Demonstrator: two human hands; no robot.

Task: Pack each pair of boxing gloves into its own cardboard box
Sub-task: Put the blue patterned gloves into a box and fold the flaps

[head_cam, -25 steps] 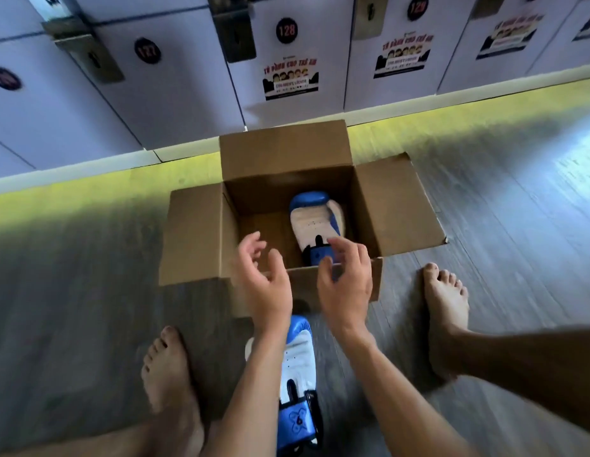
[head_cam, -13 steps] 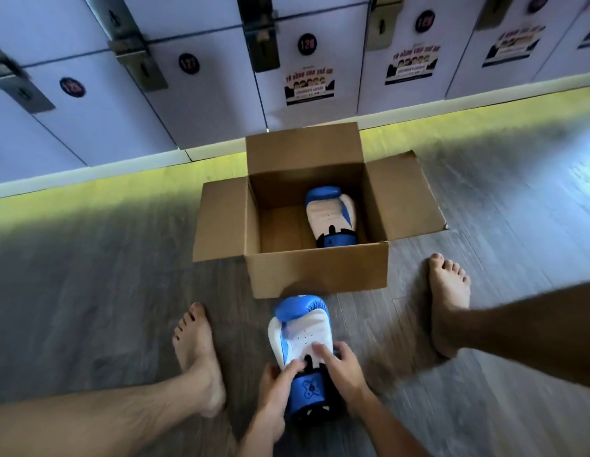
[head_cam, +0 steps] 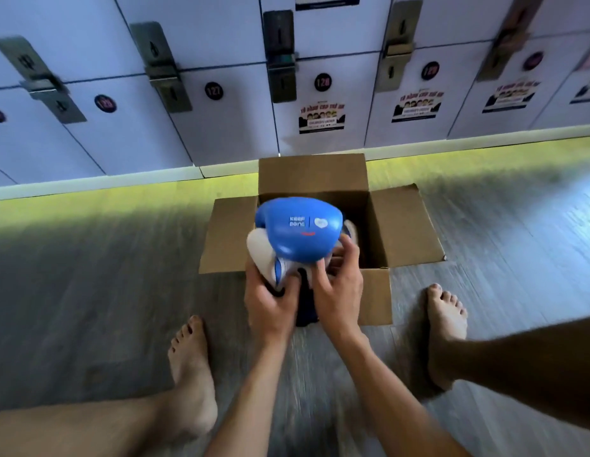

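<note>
While left hand (head_cam: pixel 270 305) and right hand (head_cam: pixel 339 291) fingers clamp the blue glove (head_cam: pixel 298 229), it hides much of the box (head_cam: pixel 402 222).

Boxing glove (head_cam: pixel 298 230) — glossy blue with white palm panel and white lettering. Cardboard box (head_cam: pixel 399 222) — plain brown. Lockers (head_cam: pixel 221 133) are pale lilac-white with dark round number badges and yellow-and-black stickers. Floor (head_cam: pixel 89 275) is grey wood-grain with a yellow-green band along the plinth.
</note>
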